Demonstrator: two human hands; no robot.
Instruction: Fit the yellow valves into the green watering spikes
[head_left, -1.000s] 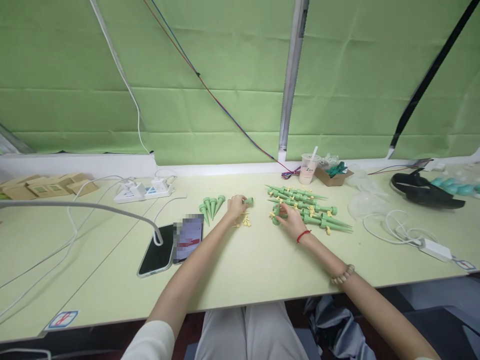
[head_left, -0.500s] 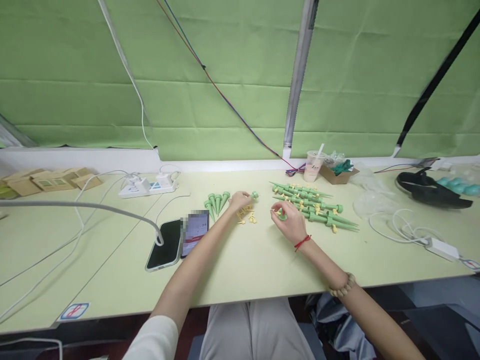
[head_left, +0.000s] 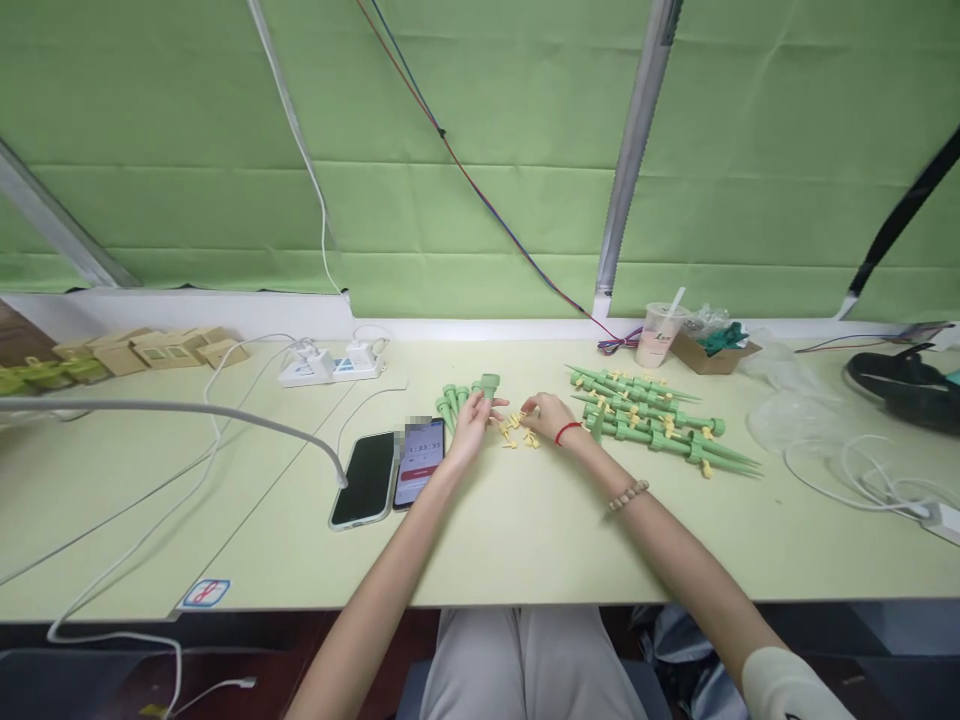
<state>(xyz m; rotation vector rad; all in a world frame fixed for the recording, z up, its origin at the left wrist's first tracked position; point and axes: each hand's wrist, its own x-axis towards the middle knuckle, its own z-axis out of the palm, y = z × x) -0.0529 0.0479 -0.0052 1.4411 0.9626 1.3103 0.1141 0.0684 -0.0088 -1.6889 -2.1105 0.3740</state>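
My left hand (head_left: 469,428) is closed round a green plastic spike (head_left: 490,382), whose wide capped end shows above the fingers. Behind that hand, several more green spikes (head_left: 448,402) lie fanned on the table. My right hand (head_left: 551,414), with a red string at the wrist, has its fingertips pinched at a scattered pile of small yellow plastic valves (head_left: 511,436); the fingers partly hide what they grip. To its right lie rows of green spikes fitted with yellow valves (head_left: 652,432).
Two phones (head_left: 363,482) lie left of my left forearm. Behind them is a white power strip (head_left: 330,370) with cables. A drink cup (head_left: 660,335) and a small cardboard box (head_left: 712,355) stand at the back right. Clear plastic bags (head_left: 787,420) lie farther right.
My right hand has moved left from the rows of spikes to the yellow valves. My left hand still holds a spike, now with its capped end raised. The camera view has turned left.
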